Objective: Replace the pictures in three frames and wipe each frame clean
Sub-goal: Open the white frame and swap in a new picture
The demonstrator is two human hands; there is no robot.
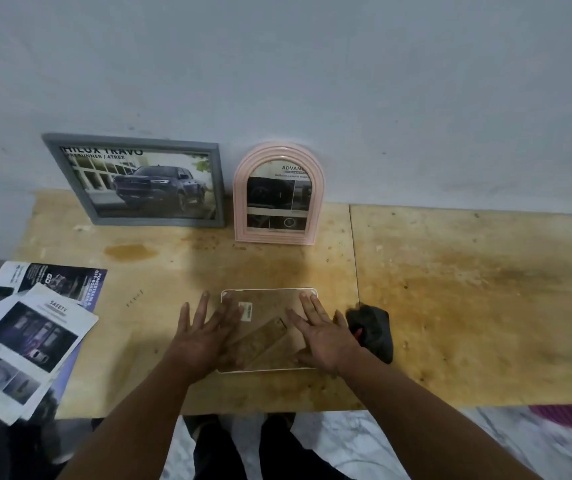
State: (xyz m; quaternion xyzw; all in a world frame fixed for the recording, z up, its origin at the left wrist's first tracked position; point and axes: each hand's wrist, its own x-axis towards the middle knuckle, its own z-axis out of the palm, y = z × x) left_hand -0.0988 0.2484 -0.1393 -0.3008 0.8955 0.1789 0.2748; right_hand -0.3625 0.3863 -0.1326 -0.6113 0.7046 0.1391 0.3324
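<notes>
A small white-edged frame [268, 299] lies face down on the wooden table [468, 306], its brown backing and folded stand facing up. My left hand [205, 332] lies flat with spread fingers on the frame's left side. My right hand [322, 332] presses flat on its right side. A grey rectangular frame [132, 216] with a truck picture leans against the wall at the back left. Beside it stands a pink arched frame [279, 194] with a brochure picture. A dark cloth [373, 329] lies just right of my right hand.
Several loose brochure pages [31, 336] overhang the table's left front corner. A seam [354, 251] splits the tabletop right of the pink frame. The wall [312, 81] stands right behind the table. Marbled floor [364, 445] and something pink [561, 415] show below the front edge.
</notes>
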